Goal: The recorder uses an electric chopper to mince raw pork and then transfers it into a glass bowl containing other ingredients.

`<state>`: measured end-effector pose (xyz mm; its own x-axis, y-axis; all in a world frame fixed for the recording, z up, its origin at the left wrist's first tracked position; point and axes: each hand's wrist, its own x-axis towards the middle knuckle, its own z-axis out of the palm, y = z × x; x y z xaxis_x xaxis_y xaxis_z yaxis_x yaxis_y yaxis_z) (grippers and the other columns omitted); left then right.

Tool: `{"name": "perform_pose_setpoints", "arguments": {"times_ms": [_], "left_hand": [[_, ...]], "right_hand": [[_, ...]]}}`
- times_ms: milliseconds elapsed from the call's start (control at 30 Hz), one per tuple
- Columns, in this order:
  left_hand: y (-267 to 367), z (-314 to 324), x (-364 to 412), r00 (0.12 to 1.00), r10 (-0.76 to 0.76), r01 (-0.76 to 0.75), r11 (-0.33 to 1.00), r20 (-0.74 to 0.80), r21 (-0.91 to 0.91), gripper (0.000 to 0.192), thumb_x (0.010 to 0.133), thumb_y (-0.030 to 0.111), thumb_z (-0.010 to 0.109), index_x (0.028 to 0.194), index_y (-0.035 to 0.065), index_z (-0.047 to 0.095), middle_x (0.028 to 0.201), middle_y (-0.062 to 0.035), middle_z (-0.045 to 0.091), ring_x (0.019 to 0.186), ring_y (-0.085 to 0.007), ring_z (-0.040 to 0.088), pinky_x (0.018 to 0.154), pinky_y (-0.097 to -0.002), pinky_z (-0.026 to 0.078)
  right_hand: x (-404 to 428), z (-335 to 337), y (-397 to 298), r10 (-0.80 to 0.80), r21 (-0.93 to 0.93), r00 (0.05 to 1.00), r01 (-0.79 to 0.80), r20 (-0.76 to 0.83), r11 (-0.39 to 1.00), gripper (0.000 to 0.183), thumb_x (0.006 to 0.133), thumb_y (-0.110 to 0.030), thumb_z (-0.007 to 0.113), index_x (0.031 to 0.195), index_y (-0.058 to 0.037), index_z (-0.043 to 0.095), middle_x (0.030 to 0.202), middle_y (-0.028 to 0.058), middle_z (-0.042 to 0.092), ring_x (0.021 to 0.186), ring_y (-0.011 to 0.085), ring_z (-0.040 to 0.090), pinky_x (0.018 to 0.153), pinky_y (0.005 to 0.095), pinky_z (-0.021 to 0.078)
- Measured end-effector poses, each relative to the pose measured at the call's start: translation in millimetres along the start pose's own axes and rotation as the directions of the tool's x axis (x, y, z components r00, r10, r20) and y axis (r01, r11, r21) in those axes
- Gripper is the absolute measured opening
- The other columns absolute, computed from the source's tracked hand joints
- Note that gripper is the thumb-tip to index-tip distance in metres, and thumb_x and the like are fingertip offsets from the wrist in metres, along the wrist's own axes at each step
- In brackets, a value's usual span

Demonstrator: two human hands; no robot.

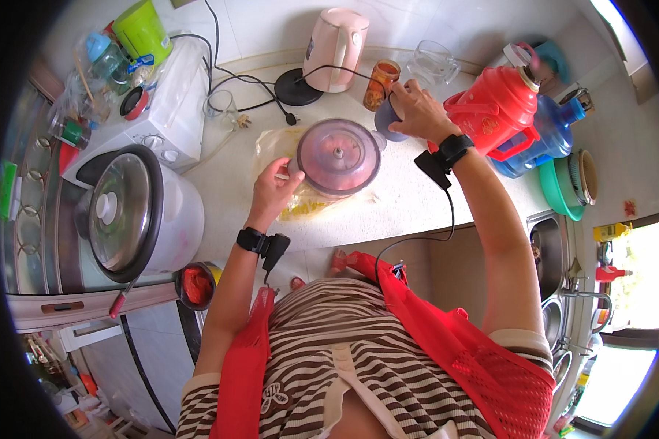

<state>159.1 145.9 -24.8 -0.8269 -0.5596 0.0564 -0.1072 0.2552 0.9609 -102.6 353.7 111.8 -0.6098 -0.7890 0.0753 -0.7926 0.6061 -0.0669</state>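
Note:
A round lidded container (pixel 339 156) of tinted see-through plastic, with pinkish contents, stands on a crumpled plastic bag (pixel 302 204) on the white counter. My left hand (pixel 276 189) is at its left edge, thumb and forefinger at the small side tab; whether they grip it is unclear. To the container's right, my right hand (pixel 420 112) has its fingers around the top of a blue-grey cup-like object (pixel 387 122). That object is partly hidden by the hand. A glass jar (pixel 381 85) with orange-red contents stands just behind the right hand.
A pink electric kettle (pixel 336 52) stands beside its black base (pixel 298 88) and loose cords. Right are a red thermos flask (pixel 494 112) and blue water bottle (pixel 554 137). A large rice cooker (pixel 170 214) and white appliance (pixel 165 120) stand left. A drinking glass (pixel 219 104) stands behind.

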Motion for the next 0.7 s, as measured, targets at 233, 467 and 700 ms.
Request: {"name": "perform_pose_setpoints", "arguments": {"times_ms": [233, 467, 700], "left_hand": [[29, -2, 2, 0.985, 0.140, -0.161, 0.960, 0.105, 0.231, 0.065, 0.075, 0.019, 0.080, 0.130, 0.0011, 0.051, 0.124, -0.0120, 0.053, 0.092, -0.0186, 0.060, 0.073, -0.0301, 0.051], [36, -10, 6, 0.957, 0.180, -0.242, 0.927, 0.227, 0.285, 0.068, 0.074, 0.015, 0.080, 0.133, 0.0021, 0.049, 0.122, -0.0092, 0.054, 0.098, -0.0205, 0.057, 0.078, -0.0314, 0.049], [34, -14, 7, 0.953, 0.190, -0.258, 0.917, 0.235, 0.305, 0.061, 0.075, 0.008, 0.076, 0.130, -0.0006, 0.050, 0.116, -0.0145, 0.056, 0.099, -0.0275, 0.059, 0.082, -0.0343, 0.050]], "right_hand": [[3, 50, 34, -0.070, 0.140, 0.994, 0.058, 0.083, 0.988, 0.080, 0.063, -0.027, 0.081, 0.131, -0.0134, 0.042, 0.122, 0.0204, 0.047, 0.111, 0.0465, 0.053, 0.091, 0.0501, 0.0482], [13, 68, 53, -0.094, 0.328, 0.994, 0.072, 0.051, 0.942, 0.080, 0.064, -0.027, 0.081, 0.135, -0.0153, 0.044, 0.130, 0.0188, 0.044, 0.115, 0.0445, 0.051, 0.097, 0.0474, 0.0443], [-14, 52, -1, -0.097, 0.147, 0.989, 0.113, -0.112, 0.983, 0.016, 0.086, -0.014, 0.058, 0.096, -0.0017, 0.056, 0.092, 0.0204, 0.065, 0.085, 0.0398, 0.065, 0.071, 0.0475, 0.0532]]}}
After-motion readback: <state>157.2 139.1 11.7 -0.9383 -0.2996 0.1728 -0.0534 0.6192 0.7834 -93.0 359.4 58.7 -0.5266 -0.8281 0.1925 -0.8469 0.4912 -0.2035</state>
